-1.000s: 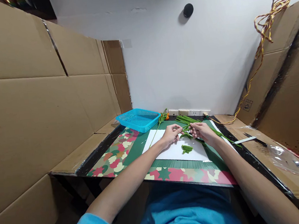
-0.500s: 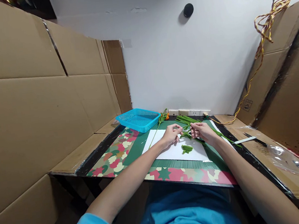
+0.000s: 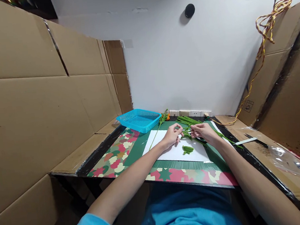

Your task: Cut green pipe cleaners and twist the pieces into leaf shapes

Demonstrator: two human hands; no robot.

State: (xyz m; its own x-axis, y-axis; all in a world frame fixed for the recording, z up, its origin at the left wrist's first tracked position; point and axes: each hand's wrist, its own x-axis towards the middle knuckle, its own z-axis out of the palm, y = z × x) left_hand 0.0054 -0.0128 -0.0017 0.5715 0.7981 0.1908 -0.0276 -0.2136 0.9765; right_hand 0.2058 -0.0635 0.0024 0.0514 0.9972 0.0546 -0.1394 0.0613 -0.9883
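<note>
My left hand (image 3: 173, 134) is over the white paper (image 3: 167, 154), fingers bent and pinched on a short green pipe cleaner (image 3: 186, 134). Just to its right, my right hand (image 3: 200, 131) pinches close to the other end of that green piece. The fingertips of the two hands are a small gap apart. Below them on the paper lies a small bundle of short green pipe cleaner pieces (image 3: 188, 149). Behind the hands, a bunch of long green pipe cleaners (image 3: 188, 120) rests on the mat. Part of a dark-handled tool under my right hand is mostly hidden.
A blue plastic basket (image 3: 140, 120) stands at the back left, beside an orange flower with a green stem (image 3: 163, 117). More green stems (image 3: 226, 138) lie at right near a white strip (image 3: 245, 140), black tweezers (image 3: 257, 141) and a clear plastic bag (image 3: 286, 162). Cardboard walls flank the table.
My right hand has shifted very slightly left and down, and the green piece between the hands has changed angle a little. The rest looks the same.
</note>
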